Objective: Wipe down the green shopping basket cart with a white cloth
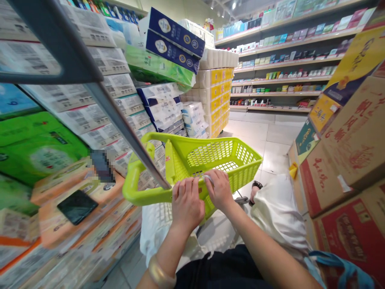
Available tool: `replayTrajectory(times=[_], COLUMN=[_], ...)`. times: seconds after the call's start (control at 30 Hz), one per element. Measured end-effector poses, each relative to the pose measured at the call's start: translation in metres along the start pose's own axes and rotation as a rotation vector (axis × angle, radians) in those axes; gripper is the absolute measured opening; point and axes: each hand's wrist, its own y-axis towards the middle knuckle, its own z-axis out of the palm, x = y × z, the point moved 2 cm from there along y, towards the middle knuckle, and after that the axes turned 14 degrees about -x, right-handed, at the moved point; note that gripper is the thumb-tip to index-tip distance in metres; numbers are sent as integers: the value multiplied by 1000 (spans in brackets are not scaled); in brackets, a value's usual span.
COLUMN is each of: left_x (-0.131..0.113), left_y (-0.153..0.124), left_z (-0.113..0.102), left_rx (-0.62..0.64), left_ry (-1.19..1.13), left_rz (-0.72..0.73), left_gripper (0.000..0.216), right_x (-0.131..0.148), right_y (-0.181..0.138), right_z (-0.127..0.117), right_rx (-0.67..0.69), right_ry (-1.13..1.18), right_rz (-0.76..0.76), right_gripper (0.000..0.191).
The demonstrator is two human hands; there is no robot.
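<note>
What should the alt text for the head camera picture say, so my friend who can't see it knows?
A person's left hand and right hand hold the near rim of a green shopping cart in a shop aisle. Wrapped packs are stacked on the left, cardboard boxes on the right, and stocked shelves line the back.

Both our arms reach forward, left forearm (168,249) and right forearm (258,237) kinda angling inward. Our left hand (188,204) and right hand (219,190) sit just beside each other, backs up, fingers (184,187) curled down in a grip.
</note>
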Motion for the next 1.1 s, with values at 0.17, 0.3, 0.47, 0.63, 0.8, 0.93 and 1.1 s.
replayTrajectory(times=[0.17, 0.3, 0.47, 0.63, 0.8, 0.93, 1.1], left_x=[1, 2, 5, 5, 2, 2, 4], left_y=[1, 1, 2, 6, 9, 9, 8], left_z=[0, 7, 11, 6, 6, 9, 11], left_rx=[5, -9, -16, -10, -8, -12, -34], left_ry=[-11, -25, -37, -32, -33, -16, 3], left_rz=[-9, 5, 27, 14, -3, -5, 14], left_gripper=[52, 54, 56, 51, 49, 47, 45], right_x=[-22, -9, 2, -26, -21, 0, -17], right_y=[3, 3, 3, 3, 3, 1, -1], right_z=[-5, 0, 2, -8, -4, 3, -6], right_rx=[-28, -62, -16, -41, -123, -68, -33], right_ry=[-104, -103, -15, -133, -186, -70, -83], right_rz=[67, 85, 7, 39, 147, 71, 15], right_gripper=[22, 22, 22, 24, 24, 24, 22])
